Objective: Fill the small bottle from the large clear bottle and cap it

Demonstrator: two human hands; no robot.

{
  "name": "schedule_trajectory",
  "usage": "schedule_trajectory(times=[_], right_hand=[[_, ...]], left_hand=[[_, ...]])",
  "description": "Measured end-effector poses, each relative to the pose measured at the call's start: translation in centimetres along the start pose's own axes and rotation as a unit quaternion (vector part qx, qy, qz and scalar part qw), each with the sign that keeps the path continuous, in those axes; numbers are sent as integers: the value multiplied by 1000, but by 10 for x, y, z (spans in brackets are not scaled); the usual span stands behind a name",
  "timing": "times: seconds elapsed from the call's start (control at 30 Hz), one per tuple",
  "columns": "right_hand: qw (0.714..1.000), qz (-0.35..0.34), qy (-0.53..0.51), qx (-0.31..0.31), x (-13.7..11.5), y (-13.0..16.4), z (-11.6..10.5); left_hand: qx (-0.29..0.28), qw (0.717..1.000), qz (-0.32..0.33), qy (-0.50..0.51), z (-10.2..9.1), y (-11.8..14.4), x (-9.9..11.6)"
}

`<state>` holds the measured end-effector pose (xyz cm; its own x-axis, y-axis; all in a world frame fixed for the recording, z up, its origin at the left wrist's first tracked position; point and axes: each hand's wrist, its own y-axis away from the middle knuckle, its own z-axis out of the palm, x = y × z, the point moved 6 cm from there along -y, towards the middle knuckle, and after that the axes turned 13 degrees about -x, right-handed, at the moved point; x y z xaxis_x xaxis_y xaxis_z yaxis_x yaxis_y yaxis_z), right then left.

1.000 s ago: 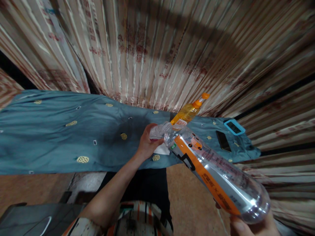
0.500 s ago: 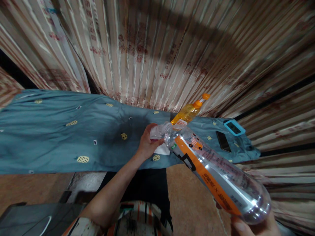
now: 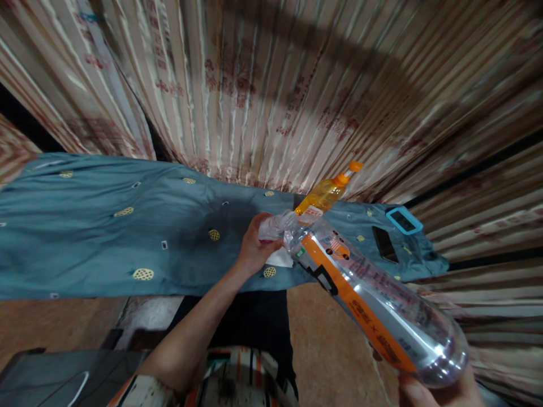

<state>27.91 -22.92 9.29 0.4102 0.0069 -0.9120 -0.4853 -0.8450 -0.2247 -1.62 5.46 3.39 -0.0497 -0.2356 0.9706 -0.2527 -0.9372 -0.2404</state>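
My right hand (image 3: pixel 441 390) supports the base of a large clear plastic bottle (image 3: pixel 382 305) with an orange and grey label. The bottle is tilted, its neck end pointing up and left, away from me. My left hand (image 3: pixel 254 249) is closed around a small translucent plastic item (image 3: pixel 275 226) at the bottle's neck; its exact kind is unclear. A white sheet-like piece (image 3: pixel 280 258) shows just below the left hand. Behind the neck stands a pump bottle (image 3: pixel 322 195) of yellow-orange liquid with an orange pump head, partly hidden by the clear bottle.
A teal cloth (image 3: pixel 102 237) with pineapple prints covers the long table. A dark phone (image 3: pixel 385 244) and a light-blue framed device (image 3: pixel 404 220) lie at its right end. Pleated curtains (image 3: pixel 254 102) hang behind. A grey surface with a white cable (image 3: pixel 76 387) is at lower left.
Almost nothing differs. Both hands and the clear bottle keep nearly the same position, with only a very slight shift at the bottle's base.
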Motion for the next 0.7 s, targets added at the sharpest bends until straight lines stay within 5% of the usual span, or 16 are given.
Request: schedule_trajectory(times=[0.7], right_hand=[[1000,4,-1,7,-11,-3,1]], left_hand=[[-9,1000,8,9,1,0,-2]])
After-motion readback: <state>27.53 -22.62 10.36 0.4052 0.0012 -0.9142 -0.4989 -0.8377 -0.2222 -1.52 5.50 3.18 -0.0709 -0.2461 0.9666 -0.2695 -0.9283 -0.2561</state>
